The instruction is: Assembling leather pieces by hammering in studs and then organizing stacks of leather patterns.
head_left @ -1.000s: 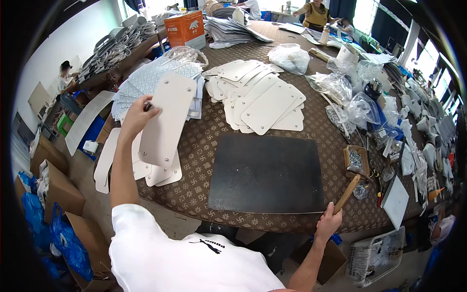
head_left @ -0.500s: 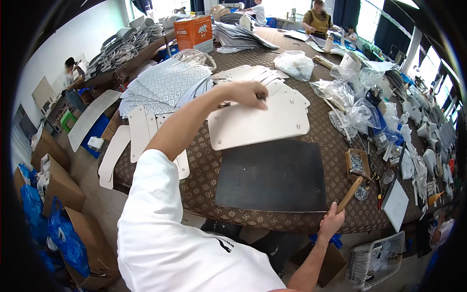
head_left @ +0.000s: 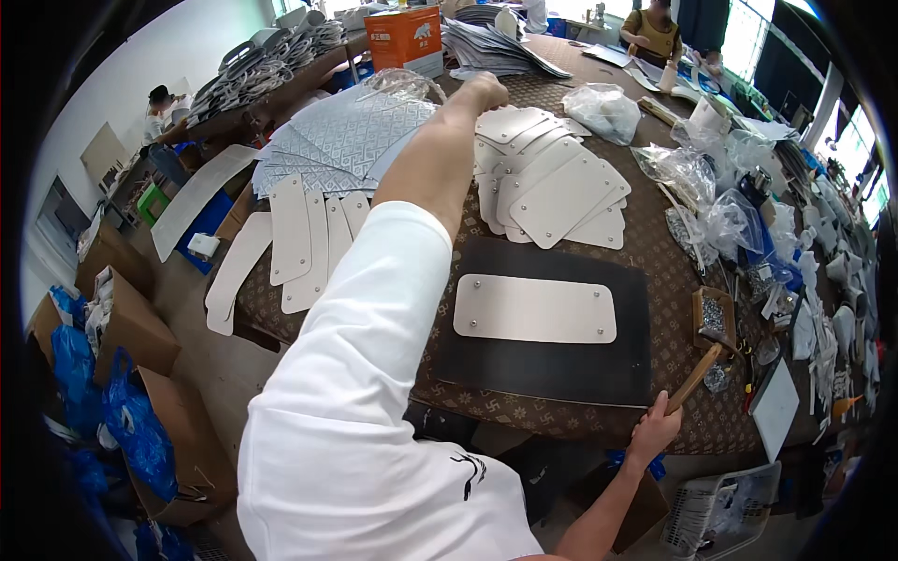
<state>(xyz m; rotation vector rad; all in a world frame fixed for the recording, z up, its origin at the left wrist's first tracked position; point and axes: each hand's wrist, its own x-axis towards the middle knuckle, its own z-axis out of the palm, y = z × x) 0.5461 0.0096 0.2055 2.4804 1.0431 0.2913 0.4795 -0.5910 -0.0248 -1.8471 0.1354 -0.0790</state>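
Note:
My right hand [head_left: 655, 430] is closed round the wooden handle of a hammer [head_left: 696, 377], whose head points away over the table. On the black mat [head_left: 552, 374] in front of me lies a cream rounded panel [head_left: 535, 309], flat, with a metal stud near each corner. My left arm stretches forward past a fanned pile of similar cream panels [head_left: 561, 192]. At the far left edge of that pile is my left hand [head_left: 483, 92]; its fingers are mostly hidden, so any hold cannot be made out.
Patterned light-blue sheets [head_left: 337, 140] and narrow cream strips [head_left: 292, 229] lie on the left. To the right are a small box of metal fasteners [head_left: 714, 316], clear plastic bags [head_left: 720, 224] and tools. An orange carton [head_left: 404, 39] stands at the back; a co-worker [head_left: 653, 37] is across the table.
A cream panel now lies on the black mat, which was bare before. My left hand has moved from above the panels to the pile's far edge. My right hand still holds the hammer.

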